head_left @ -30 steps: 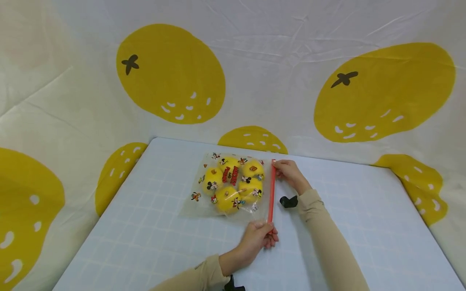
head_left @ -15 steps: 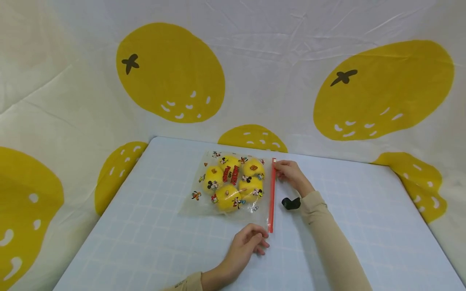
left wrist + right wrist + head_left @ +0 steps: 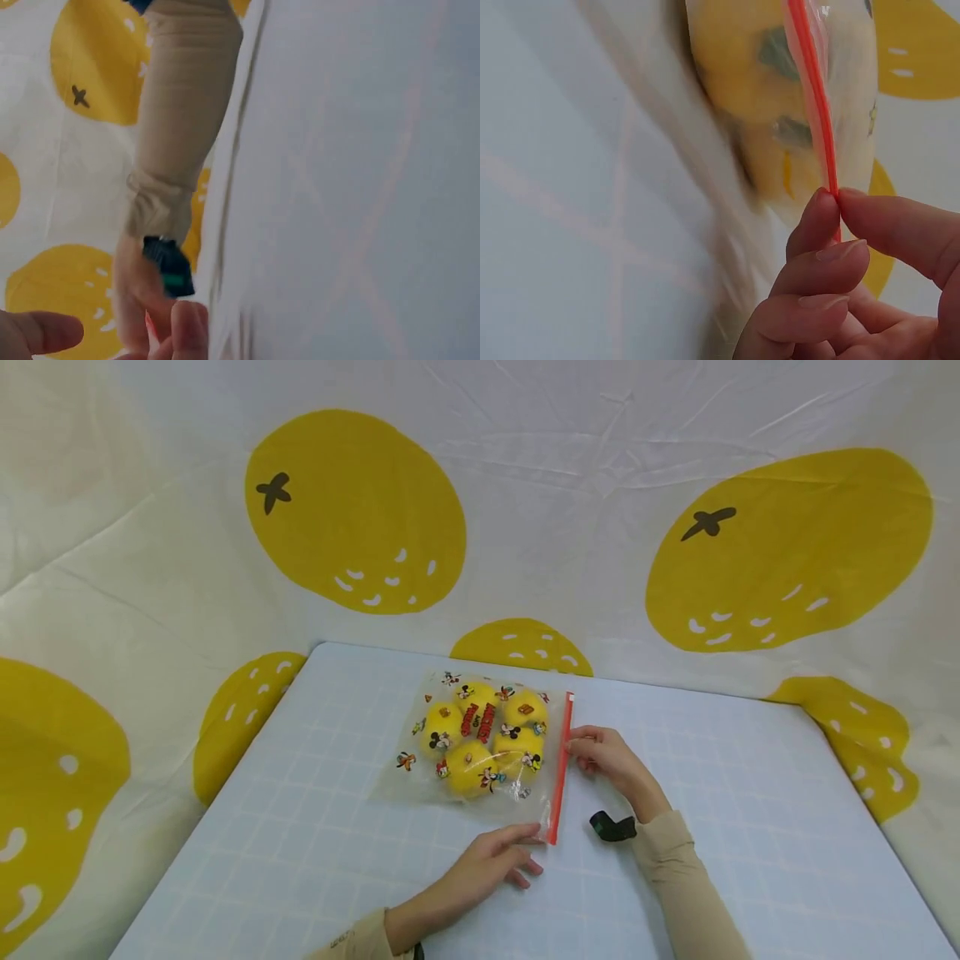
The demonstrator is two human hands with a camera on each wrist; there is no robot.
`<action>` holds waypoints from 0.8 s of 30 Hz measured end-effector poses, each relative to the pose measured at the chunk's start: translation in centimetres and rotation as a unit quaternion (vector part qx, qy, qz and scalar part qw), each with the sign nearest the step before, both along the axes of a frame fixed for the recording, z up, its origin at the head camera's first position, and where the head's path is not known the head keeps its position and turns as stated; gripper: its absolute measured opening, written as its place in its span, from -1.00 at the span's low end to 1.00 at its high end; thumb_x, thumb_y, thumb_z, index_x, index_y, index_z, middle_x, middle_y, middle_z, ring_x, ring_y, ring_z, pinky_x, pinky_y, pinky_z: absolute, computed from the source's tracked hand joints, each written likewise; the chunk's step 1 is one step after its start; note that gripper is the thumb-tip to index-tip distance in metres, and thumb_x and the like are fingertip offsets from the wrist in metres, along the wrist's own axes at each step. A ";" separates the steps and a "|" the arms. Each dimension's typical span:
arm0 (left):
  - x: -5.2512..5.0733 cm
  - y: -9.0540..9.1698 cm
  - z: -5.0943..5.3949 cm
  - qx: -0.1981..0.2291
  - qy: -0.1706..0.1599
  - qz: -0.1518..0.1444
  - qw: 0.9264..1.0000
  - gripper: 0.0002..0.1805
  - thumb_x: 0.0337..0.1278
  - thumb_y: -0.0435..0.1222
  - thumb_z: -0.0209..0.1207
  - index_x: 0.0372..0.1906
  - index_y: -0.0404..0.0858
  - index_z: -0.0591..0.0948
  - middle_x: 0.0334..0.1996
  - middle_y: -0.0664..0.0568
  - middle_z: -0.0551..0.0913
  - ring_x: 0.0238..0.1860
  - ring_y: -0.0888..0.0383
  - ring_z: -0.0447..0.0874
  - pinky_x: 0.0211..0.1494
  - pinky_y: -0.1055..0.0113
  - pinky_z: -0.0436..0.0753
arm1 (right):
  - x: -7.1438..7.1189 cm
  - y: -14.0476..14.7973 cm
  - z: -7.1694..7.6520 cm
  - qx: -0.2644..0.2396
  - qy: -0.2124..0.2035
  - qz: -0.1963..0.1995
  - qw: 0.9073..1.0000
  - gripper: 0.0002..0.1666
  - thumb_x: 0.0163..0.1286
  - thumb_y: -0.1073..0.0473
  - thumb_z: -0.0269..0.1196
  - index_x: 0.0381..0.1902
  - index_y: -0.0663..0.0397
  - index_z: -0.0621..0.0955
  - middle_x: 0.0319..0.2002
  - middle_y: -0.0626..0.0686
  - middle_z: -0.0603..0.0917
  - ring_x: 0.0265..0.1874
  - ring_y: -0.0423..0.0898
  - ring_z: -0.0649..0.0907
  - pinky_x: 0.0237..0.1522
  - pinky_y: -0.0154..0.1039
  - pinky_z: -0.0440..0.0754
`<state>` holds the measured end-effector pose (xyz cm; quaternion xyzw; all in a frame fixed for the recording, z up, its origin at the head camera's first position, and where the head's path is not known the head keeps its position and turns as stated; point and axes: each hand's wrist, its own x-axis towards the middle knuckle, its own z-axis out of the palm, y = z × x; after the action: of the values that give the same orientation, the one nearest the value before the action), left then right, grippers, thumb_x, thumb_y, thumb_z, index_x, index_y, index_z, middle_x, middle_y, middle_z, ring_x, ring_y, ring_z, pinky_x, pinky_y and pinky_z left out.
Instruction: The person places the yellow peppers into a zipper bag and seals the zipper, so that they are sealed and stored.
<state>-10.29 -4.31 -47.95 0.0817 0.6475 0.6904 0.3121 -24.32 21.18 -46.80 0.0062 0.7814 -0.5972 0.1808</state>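
A clear printed zip bag (image 3: 408, 785) lies on the table with several yellow round things (image 3: 471, 768) inside. Its red zip edge (image 3: 559, 785) faces right. My right hand (image 3: 611, 764) pinches that edge a little above its middle; the right wrist view shows the red strip (image 3: 821, 112) between thumb and forefinger. Beside the bag's near right corner is my left hand (image 3: 483, 864), its fingers loosely extended and holding nothing. Its forefinger reaches to the corner; whether it touches cannot be told. Part of its thumb (image 3: 52, 331) shows in the left wrist view.
The table (image 3: 285, 860) has a pale blue checked cover. Behind it hangs a white cloth (image 3: 555, 543) printed with big yellow fruits. A black wrist-worn piece (image 3: 613, 827) sits by the right wrist.
My left hand has let go of the zip edge's near end and moved left. The right hand has slid from the far end towards the middle; the edge has tilted slightly.
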 end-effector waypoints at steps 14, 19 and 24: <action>-4.3 -9.3 3.7 -0.209 0.390 0.117 0.889 -0.66 0.36 -0.29 0.14 0.18 -0.22 0.57 0.18 -0.14 0.53 0.19 -0.13 0.37 0.14 -0.08 0.38 | 3.9 -1.5 0.2 0.049 0.005 0.037 0.998 -0.75 0.41 0.17 0.24 -0.25 0.31 0.65 -0.60 0.02 0.51 -0.62 -0.10 0.43 -0.57 -0.29 0.39; -7.0 -12.1 1.9 -0.343 0.400 0.124 0.841 -0.43 0.35 -0.20 0.16 0.43 -0.04 0.38 0.46 -0.38 0.09 0.39 -0.50 0.00 0.14 -0.50 0.09 | 4.1 -1.0 -0.2 0.052 0.004 0.005 0.999 -0.80 0.39 0.22 0.24 -0.29 0.31 0.64 -0.61 0.03 0.50 -0.62 -0.09 0.42 -0.56 -0.31 0.38; -8.5 -12.6 -0.2 -0.324 0.333 0.061 0.883 -0.36 0.43 -0.08 0.09 0.53 0.10 0.21 0.51 -0.35 0.00 0.42 -0.50 0.00 0.17 -0.60 0.01 | 4.1 0.1 -0.3 0.054 0.001 0.012 0.998 -0.76 0.41 0.19 0.22 -0.24 0.33 0.64 -0.57 0.05 0.52 -0.58 -0.07 0.45 -0.52 -0.29 0.42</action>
<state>-18.84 -16.96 -48.16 0.1617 0.9048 0.3914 0.0444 -20.20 21.29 -47.06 0.0062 0.8130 -0.5516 0.1861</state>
